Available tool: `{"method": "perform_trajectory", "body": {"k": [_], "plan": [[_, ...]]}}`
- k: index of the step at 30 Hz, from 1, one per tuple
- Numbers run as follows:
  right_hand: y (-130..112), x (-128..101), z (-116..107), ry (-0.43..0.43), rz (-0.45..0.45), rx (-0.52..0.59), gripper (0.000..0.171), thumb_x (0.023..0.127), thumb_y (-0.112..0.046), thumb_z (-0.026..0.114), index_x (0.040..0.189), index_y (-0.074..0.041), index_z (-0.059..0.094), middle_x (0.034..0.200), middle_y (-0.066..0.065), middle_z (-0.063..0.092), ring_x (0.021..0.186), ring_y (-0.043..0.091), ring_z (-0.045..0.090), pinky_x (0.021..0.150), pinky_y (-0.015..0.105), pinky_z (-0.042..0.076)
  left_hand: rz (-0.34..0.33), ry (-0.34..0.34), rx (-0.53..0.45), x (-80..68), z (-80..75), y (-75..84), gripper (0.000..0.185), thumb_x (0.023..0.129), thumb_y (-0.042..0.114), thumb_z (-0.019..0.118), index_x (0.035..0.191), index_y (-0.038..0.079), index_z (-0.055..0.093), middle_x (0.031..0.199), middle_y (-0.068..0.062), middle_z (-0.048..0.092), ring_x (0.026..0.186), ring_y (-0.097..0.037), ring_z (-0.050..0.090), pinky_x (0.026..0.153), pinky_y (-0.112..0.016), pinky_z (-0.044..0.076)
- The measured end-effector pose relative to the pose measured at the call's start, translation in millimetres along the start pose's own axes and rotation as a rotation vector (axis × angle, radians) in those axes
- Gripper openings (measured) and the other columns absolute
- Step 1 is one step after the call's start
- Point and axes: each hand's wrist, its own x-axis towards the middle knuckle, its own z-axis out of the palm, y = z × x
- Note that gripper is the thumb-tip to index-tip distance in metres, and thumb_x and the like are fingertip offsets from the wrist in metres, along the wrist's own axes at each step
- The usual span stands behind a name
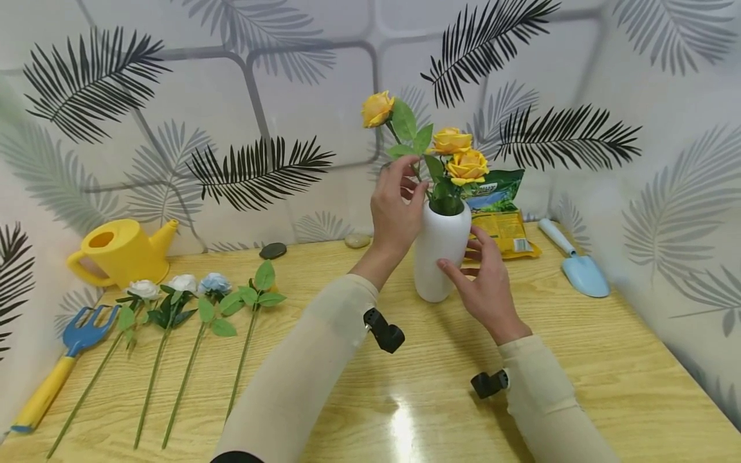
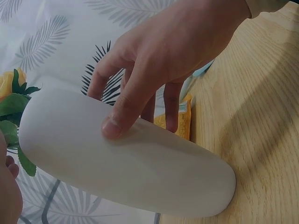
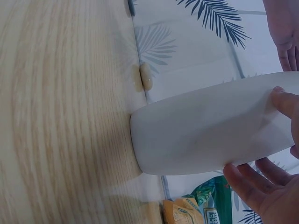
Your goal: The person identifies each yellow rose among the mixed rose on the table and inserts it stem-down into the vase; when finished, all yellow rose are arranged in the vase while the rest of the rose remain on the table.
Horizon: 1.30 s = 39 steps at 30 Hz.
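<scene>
A white vase [image 1: 441,257] stands upright on the wooden table. Two yellow roses [image 1: 467,167] rise from its mouth. A third yellow rose [image 1: 378,109] leans out to the left, and my left hand [image 1: 396,209] pinches its leafy stem just above the rim. My right hand [image 1: 489,286] holds the vase from the right, thumb on the front and fingers around the far side. The left wrist view shows the right hand [image 2: 163,51] on the vase [image 2: 126,158]. Whether the third stem's lower end is inside the vase is hidden.
To the left lie a white rose [image 1: 143,289], another white rose, a blue rose [image 1: 214,283] and a leafy stem, beside a blue fork [image 1: 87,331] and yellow watering can [image 1: 130,254]. Behind stand a seed-like packet [image 1: 503,225] and stones [image 1: 357,240]; a blue trowel [image 1: 585,275] lies right.
</scene>
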Motion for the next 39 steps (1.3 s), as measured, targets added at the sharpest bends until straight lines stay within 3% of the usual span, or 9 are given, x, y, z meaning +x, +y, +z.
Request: {"method": "perform_trajectory", "body": {"k": [15, 28, 39], "plan": [[1.2, -0.3, 0.0, 0.000, -0.007, 0.002, 0.079, 0.095, -0.029, 0.071, 0.157, -0.010, 0.026, 0.142, 0.024, 0.048, 0.122, 0.041, 0.058, 0.093, 0.056, 0.056, 0.021, -0.066, -0.030, -5.9, 0.0, 0.8, 0.030, 0.091, -0.002, 0.070, 0.121, -0.001, 0.062, 0.095, -0.018, 0.065, 0.083, -0.028, 0.070, 0.071, -0.032, 0.059], [1.0, 0.1, -0.3, 0.003, -0.019, -0.004, 0.079, 0.095, -0.028, 0.071, 0.157, -0.010, 0.026, 0.142, 0.024, 0.047, 0.122, 0.041, 0.058, 0.092, 0.055, 0.057, 0.040, -0.098, -0.049, -8.8, -1.1, -1.0, 0.031, 0.092, -0.004, 0.068, 0.122, -0.001, 0.062, 0.093, -0.018, 0.065, 0.082, -0.027, 0.069, 0.070, -0.024, 0.056], [2.8, -0.2, 0.3, 0.005, -0.019, -0.003, 0.079, 0.095, -0.030, 0.071, 0.156, -0.009, 0.027, 0.142, 0.023, 0.047, 0.122, 0.040, 0.058, 0.092, 0.055, 0.057, 0.080, -0.099, -0.099, -11.9, -0.6, -3.8, 0.031, 0.090, -0.007, 0.066, 0.121, -0.001, 0.062, 0.091, -0.018, 0.067, 0.081, -0.028, 0.068, 0.068, -0.038, 0.058]]}}
